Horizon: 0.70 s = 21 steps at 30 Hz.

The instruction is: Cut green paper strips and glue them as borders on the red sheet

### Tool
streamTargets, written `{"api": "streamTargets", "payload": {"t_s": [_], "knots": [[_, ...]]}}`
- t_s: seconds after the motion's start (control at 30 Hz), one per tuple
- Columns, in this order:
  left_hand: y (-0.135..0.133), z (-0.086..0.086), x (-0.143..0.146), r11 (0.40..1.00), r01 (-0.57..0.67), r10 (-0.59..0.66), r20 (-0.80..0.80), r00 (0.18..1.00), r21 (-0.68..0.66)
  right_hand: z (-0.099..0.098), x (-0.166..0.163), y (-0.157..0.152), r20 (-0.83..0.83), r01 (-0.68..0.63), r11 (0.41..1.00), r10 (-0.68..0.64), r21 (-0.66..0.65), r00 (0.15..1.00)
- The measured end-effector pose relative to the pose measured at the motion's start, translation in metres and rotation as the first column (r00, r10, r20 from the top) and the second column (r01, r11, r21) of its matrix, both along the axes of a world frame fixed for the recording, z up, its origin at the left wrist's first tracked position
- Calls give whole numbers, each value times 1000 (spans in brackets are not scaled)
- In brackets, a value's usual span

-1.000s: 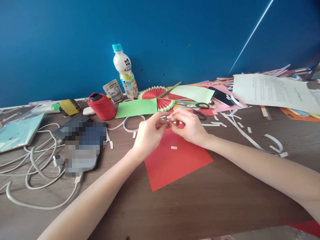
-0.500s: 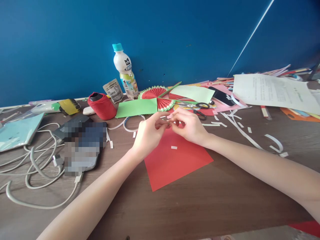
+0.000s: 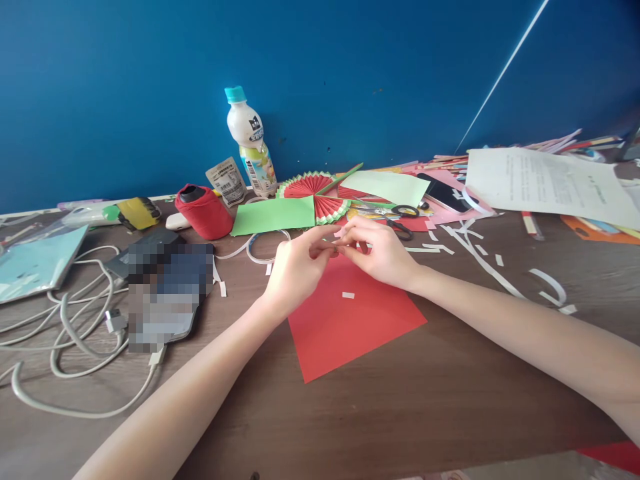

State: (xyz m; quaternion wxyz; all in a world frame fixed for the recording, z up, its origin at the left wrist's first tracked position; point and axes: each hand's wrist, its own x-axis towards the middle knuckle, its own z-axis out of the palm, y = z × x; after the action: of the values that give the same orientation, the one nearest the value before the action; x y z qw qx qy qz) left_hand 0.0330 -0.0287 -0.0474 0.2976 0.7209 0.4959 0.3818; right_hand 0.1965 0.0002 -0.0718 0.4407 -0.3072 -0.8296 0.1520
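A sheet of red paper (image 3: 357, 327) lies on the brown table, with a small white strip (image 3: 348, 295) on it. Over its far edge, my left hand (image 3: 301, 267) and my right hand (image 3: 376, 252) meet with fingertips pinched together. Whatever is between those fingertips is too small and hidden to make out. Just beyond the hands are a green paper (image 3: 274, 215) and a red pleated paper fan (image 3: 310, 187) with a green-and-white rim. A pair of scissors (image 3: 403, 212) with black handles lies past my right hand.
A bottle (image 3: 253, 143) stands against the blue wall, near a red-wrapped roll (image 3: 206, 215). Left are a phone (image 3: 173, 293) and coiled white cables (image 3: 75, 333). White paper strips (image 3: 485, 267) lie scattered right, before a printed sheet (image 3: 545, 187). A tape ring (image 3: 265, 247) rests by my left hand.
My fingertips have shifted very slightly against each other, and my right hand has turned a little. Everything else on the table stays where it was.
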Motion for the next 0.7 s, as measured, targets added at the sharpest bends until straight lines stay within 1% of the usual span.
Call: {"api": "streamTargets", "payload": {"t_s": [0.23, 0.4, 0.57, 0.63, 0.7], "knots": [[-1, -1, 2, 1000, -1, 1, -11, 1000, 11, -2, -4, -4, 15, 58, 996, -60, 70, 998], [-1, -1, 2, 1000, 15, -15, 11, 1000, 10, -3, -4, -3, -7, 55, 995, -55, 84, 998], [1, -2, 1, 1000, 23, -22, 69, 997, -17, 1, -3, -1, -77, 36, 999, -35, 15, 996], [2, -3, 0, 999, 26, -22, 106, 994, -42, 5, -1, 1, -108, 62, 997, -66, -42, 992], [5, -4, -2, 997, 19, -9, 142, 990, -71, 9, 3, 6, -150, 122, 987, -137, -106, 979]]}}
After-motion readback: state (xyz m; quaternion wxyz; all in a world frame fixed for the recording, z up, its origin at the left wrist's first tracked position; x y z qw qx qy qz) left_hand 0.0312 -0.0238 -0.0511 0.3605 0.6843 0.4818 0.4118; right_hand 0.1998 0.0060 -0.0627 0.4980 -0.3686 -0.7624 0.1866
